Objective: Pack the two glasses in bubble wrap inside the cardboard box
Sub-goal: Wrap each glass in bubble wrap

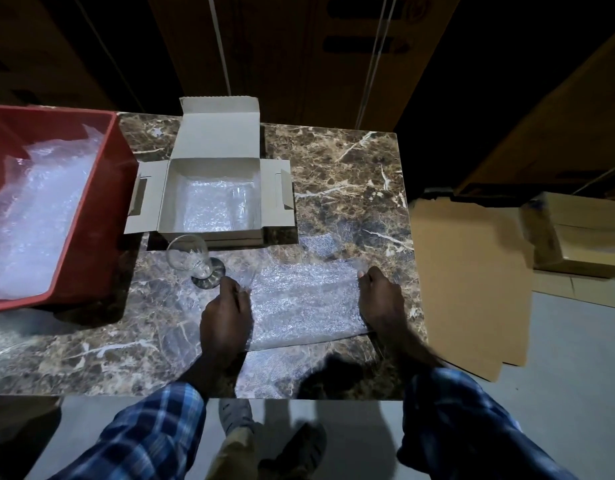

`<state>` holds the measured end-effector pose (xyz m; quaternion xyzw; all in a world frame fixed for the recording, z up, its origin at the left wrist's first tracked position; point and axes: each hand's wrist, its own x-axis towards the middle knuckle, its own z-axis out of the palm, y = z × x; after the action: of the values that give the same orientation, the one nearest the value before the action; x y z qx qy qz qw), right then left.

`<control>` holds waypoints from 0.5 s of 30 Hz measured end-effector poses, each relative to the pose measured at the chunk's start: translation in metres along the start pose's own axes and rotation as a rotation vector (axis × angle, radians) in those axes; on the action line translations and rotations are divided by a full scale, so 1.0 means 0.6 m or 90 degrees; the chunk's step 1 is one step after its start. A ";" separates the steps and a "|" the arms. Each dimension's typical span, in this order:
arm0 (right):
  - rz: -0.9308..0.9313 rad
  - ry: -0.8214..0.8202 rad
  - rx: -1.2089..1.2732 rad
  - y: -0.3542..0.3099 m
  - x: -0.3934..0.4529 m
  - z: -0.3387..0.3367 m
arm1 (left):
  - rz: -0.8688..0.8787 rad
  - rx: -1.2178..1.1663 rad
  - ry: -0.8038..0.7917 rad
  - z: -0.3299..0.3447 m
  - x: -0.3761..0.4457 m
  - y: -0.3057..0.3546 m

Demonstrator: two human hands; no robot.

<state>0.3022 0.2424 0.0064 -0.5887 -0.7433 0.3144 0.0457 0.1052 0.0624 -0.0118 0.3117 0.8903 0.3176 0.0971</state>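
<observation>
Both hands, left hand and right hand, pinch the bubble wrap flat, ready for the glass at ten o'clock.

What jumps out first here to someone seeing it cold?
Two hands, left hand and right hand, grip opposite ends of a bubble wrap sheet spread on the marble table. Just left of it stands a bare stemmed glass, in front of the open cardboard box, which already holds a bubble-wrapped bundle. A red bin of more wrap sits at the table's left.
</observation>
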 end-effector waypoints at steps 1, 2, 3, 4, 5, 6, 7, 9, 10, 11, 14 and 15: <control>0.001 0.002 -0.007 0.000 0.001 0.002 | 0.004 0.010 0.002 0.000 -0.001 0.002; 0.001 0.004 -0.012 -0.001 0.000 0.003 | 0.006 0.018 0.001 -0.001 -0.002 0.004; -0.001 0.010 -0.016 -0.001 0.000 0.004 | 0.009 0.025 0.000 -0.001 -0.003 0.006; 0.000 0.015 -0.017 -0.002 -0.001 0.004 | 0.008 0.031 0.000 -0.001 -0.003 0.007; 0.003 0.021 -0.019 -0.002 -0.003 0.005 | 0.007 0.036 0.002 -0.001 -0.003 0.009; 0.012 0.025 -0.022 -0.004 -0.005 0.003 | 0.005 0.041 0.001 -0.001 -0.002 0.010; 0.020 0.027 -0.025 -0.004 -0.005 0.004 | 0.007 0.047 0.000 -0.001 0.000 0.010; 0.033 0.031 -0.034 -0.005 -0.003 0.005 | 0.014 0.060 -0.001 0.001 0.002 0.008; 0.038 0.032 -0.040 -0.006 -0.001 0.005 | 0.015 0.068 0.002 0.001 0.004 0.007; 0.038 0.034 -0.049 -0.006 0.001 0.007 | 0.015 0.075 0.006 0.002 0.004 0.005; 0.044 0.027 -0.070 -0.007 0.005 0.007 | 0.006 0.080 0.005 0.001 0.001 0.007; 0.048 0.028 -0.072 -0.007 0.005 0.007 | -0.008 0.078 -0.002 0.000 -0.002 0.008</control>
<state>0.2957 0.2430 0.0044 -0.6246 -0.7360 0.2606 0.0169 0.1085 0.0647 -0.0086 0.3122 0.9098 0.2610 0.0814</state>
